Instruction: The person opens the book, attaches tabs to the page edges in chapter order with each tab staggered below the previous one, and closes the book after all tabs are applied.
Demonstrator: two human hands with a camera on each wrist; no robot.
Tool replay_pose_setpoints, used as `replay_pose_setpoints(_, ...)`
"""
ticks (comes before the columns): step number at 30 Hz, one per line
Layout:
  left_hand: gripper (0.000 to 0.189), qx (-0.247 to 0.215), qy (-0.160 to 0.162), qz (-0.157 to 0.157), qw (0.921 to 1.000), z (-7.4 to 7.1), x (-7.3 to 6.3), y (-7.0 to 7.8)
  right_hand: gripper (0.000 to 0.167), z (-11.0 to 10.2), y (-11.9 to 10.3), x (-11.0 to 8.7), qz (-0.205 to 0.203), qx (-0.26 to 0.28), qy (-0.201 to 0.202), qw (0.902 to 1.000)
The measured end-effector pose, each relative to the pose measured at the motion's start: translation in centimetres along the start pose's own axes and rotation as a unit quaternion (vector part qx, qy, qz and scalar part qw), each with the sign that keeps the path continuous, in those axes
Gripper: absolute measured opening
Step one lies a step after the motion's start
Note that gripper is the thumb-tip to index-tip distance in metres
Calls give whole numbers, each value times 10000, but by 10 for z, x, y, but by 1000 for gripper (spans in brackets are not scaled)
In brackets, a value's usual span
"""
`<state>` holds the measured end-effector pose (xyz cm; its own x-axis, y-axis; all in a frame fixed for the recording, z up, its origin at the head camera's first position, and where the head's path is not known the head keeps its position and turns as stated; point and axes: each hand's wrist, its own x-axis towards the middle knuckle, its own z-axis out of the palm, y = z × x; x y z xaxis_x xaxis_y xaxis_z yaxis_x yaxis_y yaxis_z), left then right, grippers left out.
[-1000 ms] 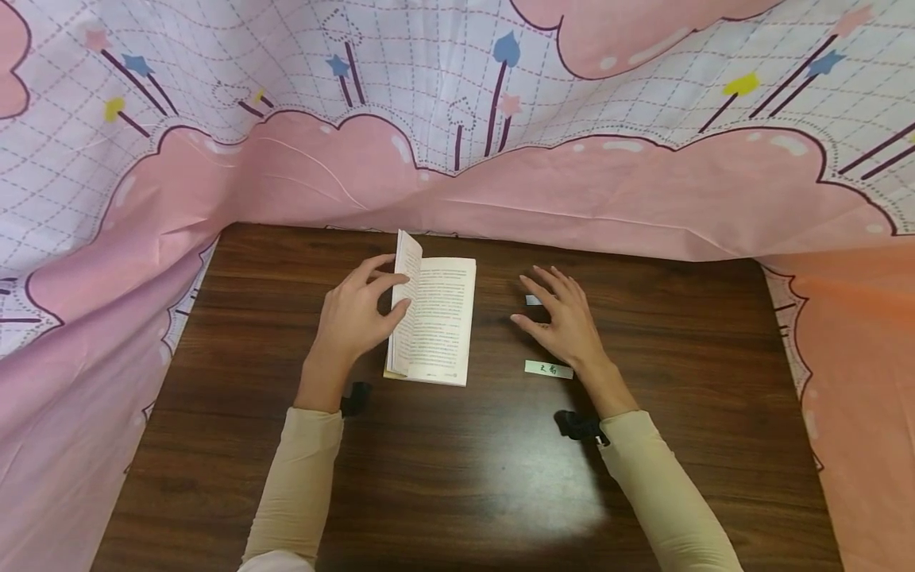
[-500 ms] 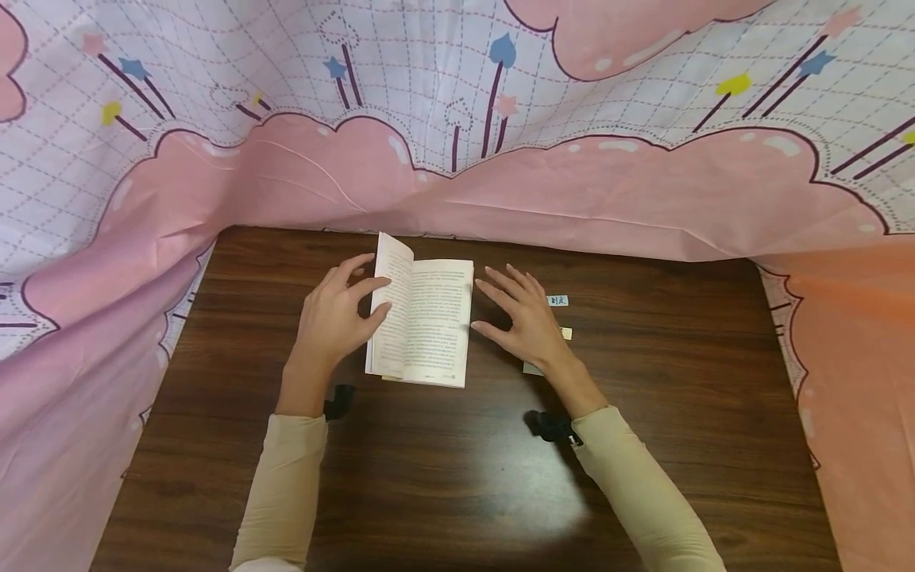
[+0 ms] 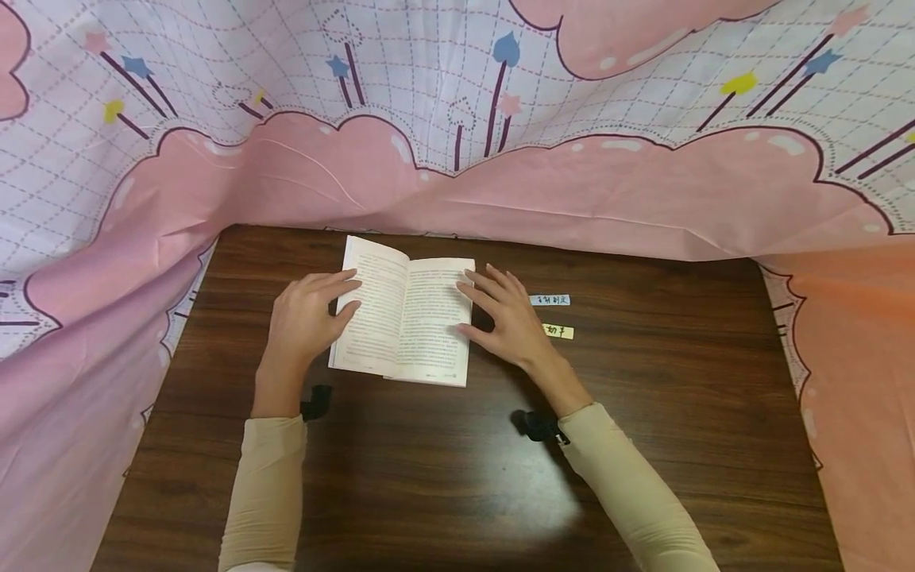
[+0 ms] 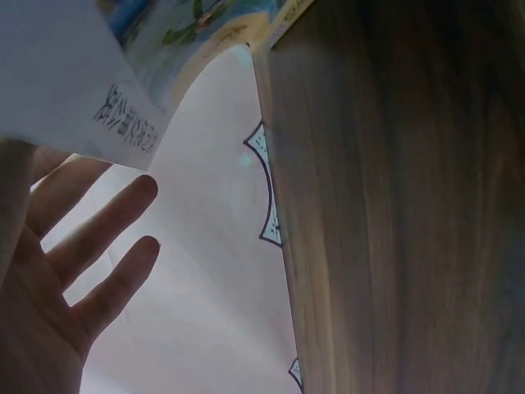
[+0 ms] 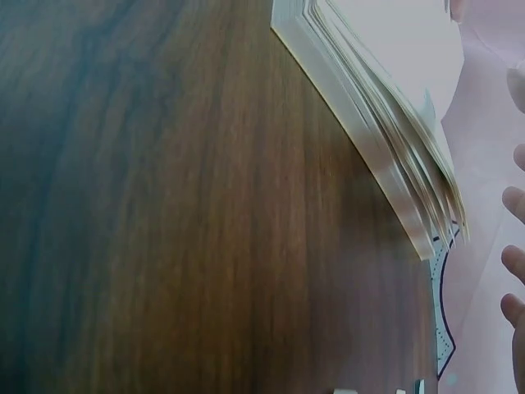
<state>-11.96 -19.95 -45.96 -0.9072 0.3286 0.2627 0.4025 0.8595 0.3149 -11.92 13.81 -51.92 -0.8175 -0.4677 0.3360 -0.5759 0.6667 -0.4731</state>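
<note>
A book [image 3: 434, 326] lies spread in the middle of the table, with printed pages facing up. Its left-hand pages [image 3: 372, 318] are raised off the table, and my left hand [image 3: 303, 322] holds their outer edge. In the left wrist view, a page corner [image 4: 123, 131] hangs in front of some fingers [image 4: 115, 222], with the colourful cover [image 4: 193, 33] beyond. My right hand [image 3: 503, 318] is spread at the book's right edge, fingertips over the right page's margin. Whether they press the paper cannot be told. Loose page edges [image 5: 385, 131] fan out in the right wrist view.
Right of my right hand lie a blue paper strip [image 3: 550, 300] and a yellow strip [image 3: 559, 332], both handwritten and partly covered by the hand. Pink patterned cloth [image 3: 572, 199] hangs behind the dark wooden table [image 3: 429, 477]. Black wrist cameras [image 3: 539, 427] sit under both wrists.
My left hand has moved left, swinging the upright pages down toward that side. My right hand has moved left from the strips to the book's right edge, and the green strip is now hidden.
</note>
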Motion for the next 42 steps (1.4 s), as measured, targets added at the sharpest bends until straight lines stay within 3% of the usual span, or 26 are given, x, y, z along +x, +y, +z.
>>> replay_pose_setpoints(8,36,-2,-233,-298,9993,3,-5,-8,66,9,-8,7,-185,34,-94,9998)
replay_pose_setpoints(16,60,161,-593,-528,9967,19,-10,-13,63,18,-17,14,-418,104,-281,9987)
replay_pose_setpoints(23,70,204,-799,-740,9938,34,-14,-16,63,30,-19,15,-588,98,-318,9977)
replay_pose_setpoints(37,80,108,-961,-942,9908,43,-18,-15,61,37,-28,23,-778,-81,-382,9962)
replay_pose_setpoints(42,85,168,-953,-941,9908,48,-22,-15,60,42,-32,29,-803,-278,-610,9945)
